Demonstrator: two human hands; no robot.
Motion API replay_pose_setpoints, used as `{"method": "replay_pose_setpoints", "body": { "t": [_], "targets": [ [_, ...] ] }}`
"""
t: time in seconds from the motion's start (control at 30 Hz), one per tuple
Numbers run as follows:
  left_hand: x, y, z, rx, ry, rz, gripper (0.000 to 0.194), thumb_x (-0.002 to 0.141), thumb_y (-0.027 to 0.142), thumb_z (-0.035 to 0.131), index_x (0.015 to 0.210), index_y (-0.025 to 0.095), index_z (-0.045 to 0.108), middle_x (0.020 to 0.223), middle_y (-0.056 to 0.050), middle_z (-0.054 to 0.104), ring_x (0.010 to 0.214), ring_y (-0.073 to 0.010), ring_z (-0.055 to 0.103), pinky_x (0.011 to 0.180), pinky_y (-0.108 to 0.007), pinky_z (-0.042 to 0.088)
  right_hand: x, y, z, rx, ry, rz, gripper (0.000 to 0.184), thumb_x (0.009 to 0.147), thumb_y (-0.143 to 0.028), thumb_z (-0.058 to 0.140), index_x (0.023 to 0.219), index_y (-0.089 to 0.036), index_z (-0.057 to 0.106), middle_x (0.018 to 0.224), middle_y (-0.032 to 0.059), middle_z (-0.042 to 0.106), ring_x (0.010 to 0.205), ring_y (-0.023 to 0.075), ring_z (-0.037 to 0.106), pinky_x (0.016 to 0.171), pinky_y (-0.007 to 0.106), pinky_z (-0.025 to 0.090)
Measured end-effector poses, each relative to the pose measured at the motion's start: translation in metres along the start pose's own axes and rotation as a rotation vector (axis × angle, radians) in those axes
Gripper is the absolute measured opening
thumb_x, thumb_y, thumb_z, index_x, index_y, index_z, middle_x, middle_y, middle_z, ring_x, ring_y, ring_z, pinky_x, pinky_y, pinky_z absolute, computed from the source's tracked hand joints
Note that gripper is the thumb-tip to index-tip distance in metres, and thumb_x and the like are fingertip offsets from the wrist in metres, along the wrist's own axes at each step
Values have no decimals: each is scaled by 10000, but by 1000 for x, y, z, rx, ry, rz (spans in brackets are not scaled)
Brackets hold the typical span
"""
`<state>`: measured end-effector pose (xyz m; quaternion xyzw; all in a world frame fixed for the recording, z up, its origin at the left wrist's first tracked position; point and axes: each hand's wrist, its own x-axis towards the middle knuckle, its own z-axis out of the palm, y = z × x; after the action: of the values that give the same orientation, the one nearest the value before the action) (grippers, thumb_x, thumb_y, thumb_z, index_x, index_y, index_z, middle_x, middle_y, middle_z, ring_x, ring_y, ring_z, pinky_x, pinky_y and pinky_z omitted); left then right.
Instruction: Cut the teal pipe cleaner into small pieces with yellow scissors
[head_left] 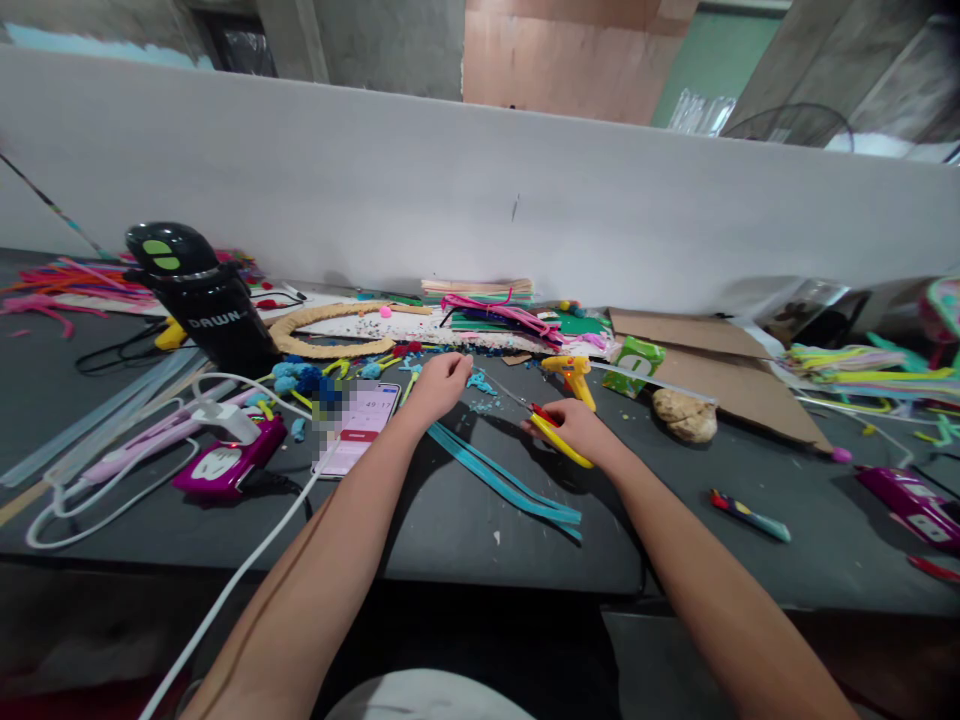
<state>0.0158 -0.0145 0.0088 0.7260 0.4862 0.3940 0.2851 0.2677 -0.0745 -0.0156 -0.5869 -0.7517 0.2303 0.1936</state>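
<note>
My right hand (574, 428) is closed around the yellow and red handles of a pair of scissors (561, 442), whose blades point up and left toward my other hand. Thumb and fingertips of my left hand (444, 382) are pinched together; what they hold is too small to make out. Just right of those fingertips, at the blade tips, is a small fuzzy light-blue piece (480, 381). Cut blue bits (484, 407) lie scattered below it. Between my forearms a bundle of long blue pipe cleaners (510, 487) stretches across the dark table.
A yellow glue gun (571, 375), a green packet (634, 366) and cardboard (735, 385) lie beyond my right hand. Left stand a phone (364, 425), a purple power strip (231, 458) and a black bottle (202, 300). A white cable (247, 562) crosses my left forearm.
</note>
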Motion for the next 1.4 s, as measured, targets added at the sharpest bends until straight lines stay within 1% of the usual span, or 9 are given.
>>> {"method": "replay_pose_setpoints", "body": {
  "t": [0.17, 0.37, 0.53, 0.7, 0.9, 1.1, 1.4],
  "targets": [
    [1, -1, -1, 12, 4, 8, 409, 912, 457, 397, 614, 188, 471, 541, 14, 461, 556, -131, 431, 556, -268, 320, 0, -2, 0, 1, 12, 13, 490, 723, -627, 608, 562, -169, 543, 524, -21, 425, 536, 108, 360, 495, 256, 242],
    [3, -4, -1, 3, 9, 59, 336, 908, 389, 410, 652, 183, 483, 621, 4, 535, 609, -132, 478, 602, -265, 350, -2, -6, -6, 141, -25, 114, 495, 682, -650, 648, 598, -172, 551, 522, -28, 438, 509, 98, 340, 482, 251, 241],
    [3, -5, -2, -7, 8, 84, 297, 895, 361, 430, 675, 178, 511, 645, 1, 548, 636, -136, 495, 635, -271, 365, -4, -10, -8, 100, -46, 93, 535, 674, -686, 641, 580, -173, 523, 518, -32, 427, 509, 94, 331, 482, 253, 238],
    [3, -6, -2, -4, 4, 88, 286, 890, 360, 434, 685, 179, 517, 645, 3, 541, 634, -136, 491, 633, -268, 370, -4, -14, -9, 83, -52, 83, 552, 679, -706, 625, 580, -173, 521, 527, -29, 419, 516, 94, 330, 483, 250, 244],
    [2, -5, -2, -1, 0, 94, 273, 880, 367, 440, 710, 177, 534, 662, -1, 549, 639, -136, 486, 620, -261, 360, -4, -13, -7, 71, -48, 60, 567, 676, -727, 604, 576, -173, 536, 528, -23, 411, 521, 100, 321, 476, 257, 239],
    [2, -5, -2, 5, -8, 88, 263, 872, 360, 442, 712, 174, 536, 667, -1, 554, 646, -134, 485, 637, -257, 367, -3, -10, -7, 63, -53, 50, 557, 677, -712, 605, 597, -161, 576, 543, -18, 431, 533, 104, 346, 479, 251, 249],
    [1, -3, -3, 16, -5, 80, 253, 867, 346, 451, 717, 169, 551, 663, -1, 561, 628, -130, 474, 612, -252, 352, 1, -3, -2, 29, -19, 20, 518, 708, -660, 598, 561, -165, 550, 525, -20, 417, 544, 108, 343, 490, 253, 249]
  ]
}}
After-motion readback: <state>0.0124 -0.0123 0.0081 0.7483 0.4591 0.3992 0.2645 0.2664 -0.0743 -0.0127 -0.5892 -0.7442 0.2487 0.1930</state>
